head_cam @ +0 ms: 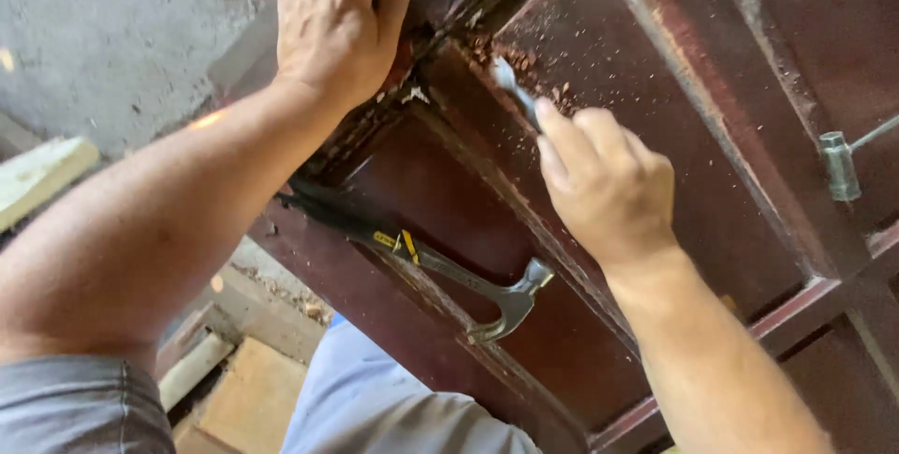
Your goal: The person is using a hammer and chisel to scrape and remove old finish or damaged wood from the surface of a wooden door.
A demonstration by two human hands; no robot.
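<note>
A dark red panelled wooden door (712, 89) lies flat in front of me. My left hand (332, 19) presses flat, fingers spread, on its upper left corner. My right hand (604, 183) is closed around a chisel (513, 84), whose metal blade points up-left into a chipped, splintered spot on the door frame. Wood chips and reddish dust lie around the blade tip. A claw hammer (449, 271) with a black and yellow handle rests on the door panel between my two arms, untouched.
A metal latch or bolt (840, 166) sits on the door at the right edge. Grey concrete floor (122, 33) spreads at upper left. Pale wood offcuts (239, 388) and a light block (37, 178) lie at lower left.
</note>
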